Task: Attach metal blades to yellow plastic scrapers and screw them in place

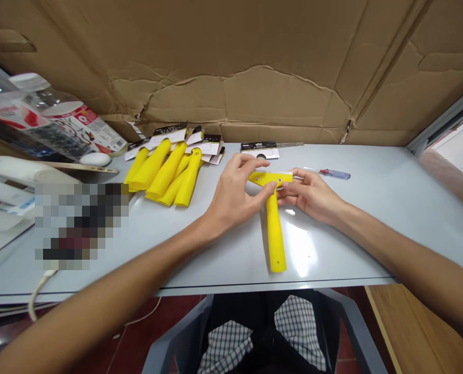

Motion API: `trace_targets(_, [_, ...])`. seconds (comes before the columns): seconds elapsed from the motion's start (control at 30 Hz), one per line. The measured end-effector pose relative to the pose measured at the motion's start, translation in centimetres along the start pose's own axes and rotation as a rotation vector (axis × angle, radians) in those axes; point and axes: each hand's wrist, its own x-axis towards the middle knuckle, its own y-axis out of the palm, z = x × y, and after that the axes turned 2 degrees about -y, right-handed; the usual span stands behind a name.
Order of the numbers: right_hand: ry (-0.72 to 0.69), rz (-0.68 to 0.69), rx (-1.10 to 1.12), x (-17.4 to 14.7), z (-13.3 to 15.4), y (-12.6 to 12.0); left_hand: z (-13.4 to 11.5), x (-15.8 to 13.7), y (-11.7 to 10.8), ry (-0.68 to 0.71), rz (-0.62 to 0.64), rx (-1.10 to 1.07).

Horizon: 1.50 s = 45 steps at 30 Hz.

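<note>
A yellow scraper (pixel 276 228) with a T-shaped head and a long round handle is between my hands, handle pointing toward me. Two small screws show on its head, and a pale strip edges the top. My left hand (pixel 239 189) presses its thumb on the head near the handle, fingers curled over the far edge. My right hand (pixel 311 195) pinches the right end of the head, some fingertips hidden behind it. Beyond my right hand lies a screwdriver (pixel 335 174) with a clear purplish handle. Behind the scraper rests a black-and-white card package (pixel 260 149).
Several packaged yellow-handled scrapers (pixel 165 171) are piled at the left. Plastic bottles (pixel 76 119), a white mouse-like object (pixel 95 159) and a blurred-out item (pixel 83 223) with a cable (pixel 39 291) sit farther left. A cardboard wall (pixel 231 67) borders the grey table (pixel 391 208) at the back.
</note>
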Motion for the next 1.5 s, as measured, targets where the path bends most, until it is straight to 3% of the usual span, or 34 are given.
trace_targets(0.07, [-0.011,-0.032,0.026,0.0,-0.1,0.2,-0.6,-0.6,0.1,0.082,-0.033,0.105])
trace_targets(0.2, [-0.003,-0.058,0.047,-0.2,-0.4,0.4,-1.3,-1.3,0.4,0.159,0.023,0.189])
trace_targets(0.33, [-0.012,-0.063,0.049,-0.3,-0.4,0.7,-1.1,-1.3,0.4,0.116,0.043,0.199])
trace_targets(0.53, [-0.057,-0.076,0.005,-0.6,-0.1,0.9,-1.0,-1.3,0.2,-0.013,0.204,0.036])
trace_targets(0.7, [-0.105,-0.07,-0.04,-0.6,-0.2,0.8,-0.8,-1.4,0.1,-0.013,0.146,0.011])
trace_targets(1.23, [-0.178,-0.094,-0.146,-0.6,-0.6,0.7,0.4,-1.6,0.5,0.273,0.008,0.199])
trace_targets(1.4, [-0.171,-0.098,-0.134,-0.5,-0.8,0.8,0.1,-1.5,0.2,0.232,0.041,0.209])
trace_targets(1.5, [-0.192,-0.032,-0.097,-0.4,-0.2,0.8,-0.5,-0.8,-0.3,0.07,0.055,0.005])
